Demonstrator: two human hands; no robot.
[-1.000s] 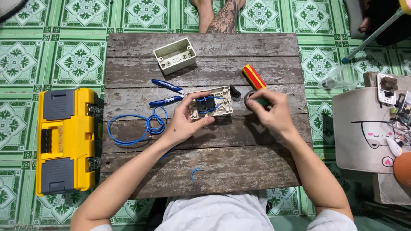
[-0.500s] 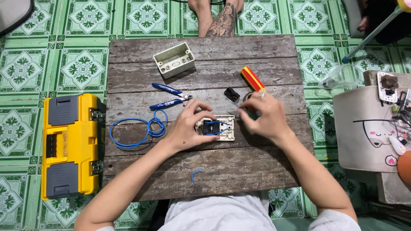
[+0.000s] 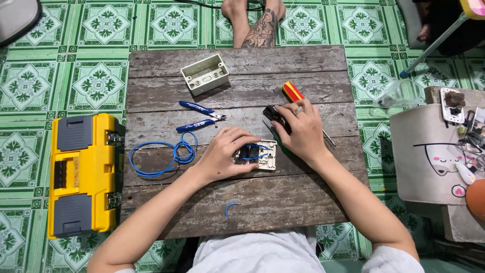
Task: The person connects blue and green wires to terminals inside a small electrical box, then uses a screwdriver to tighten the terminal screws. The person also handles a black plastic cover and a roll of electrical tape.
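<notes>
The left hand (image 3: 225,154) rests on a white switch plate (image 3: 261,154) lying flat near the middle of the wooden table (image 3: 303,60); its fingers curl over the plate's left end, pressing it down; the plate's long axis runs left to right, its wired back facing up, short blue wires (image 3: 252,151) looping across it. The right hand (image 3: 301,129) lies just to the right and farther off, fingers closed over a small black part (image 3: 271,113); a red-and-yellow screwdriver (image 3: 292,92) points out from under it toward the far edge. Blue-handled cutters (image 3: 198,116) and a blue wire coil (image 3: 166,156) sit to the left; a white wall box (image 3: 204,74) stands far left. Open boards remain along the near edge, save one blue wire offcut (image 3: 231,208); a yellow toolbox (image 3: 83,174) lies off the left edge, on the floor.
</notes>
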